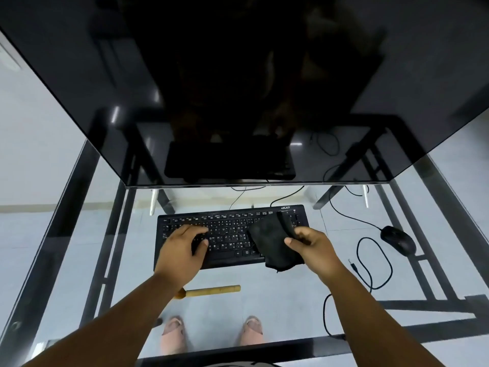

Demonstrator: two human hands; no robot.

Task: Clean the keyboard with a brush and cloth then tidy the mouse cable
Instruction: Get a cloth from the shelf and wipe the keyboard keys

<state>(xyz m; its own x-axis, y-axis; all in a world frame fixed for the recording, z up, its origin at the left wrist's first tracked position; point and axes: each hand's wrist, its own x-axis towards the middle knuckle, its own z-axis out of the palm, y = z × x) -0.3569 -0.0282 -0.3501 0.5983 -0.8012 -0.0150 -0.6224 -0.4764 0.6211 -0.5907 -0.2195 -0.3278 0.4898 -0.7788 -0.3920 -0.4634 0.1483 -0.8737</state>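
The glass tabletop point(304, 295) rests on a dark metal frame, with the floor and the person's feet visible through it.

The left hand point(182, 250) lies on the left half of the black keyboard point(227, 229), fingers loosely bent over the keys, thumb near the middle rows; it grips nothing. Below it, nearer the person, the brush point(213, 290) with a pale wooden handle lies flat on the glass, its bristle end partly hidden under the left forearm.

The keyboard sits centred in front of the dark monitor point(238, 88), which reflects it. White key legends are visible but too small to read. A brand mark at the keyboard's upper right corner appears to read "acer".

The black cloth point(272, 242) drapes over the keyboard's right portion, pinched between thumb and fingers of the right hand point(309, 245).

Further right, the black mouse point(398, 239) rests on the glass, well apart from the keyboard. Its cable point(370, 260) trails in loose loops across the tabletop.
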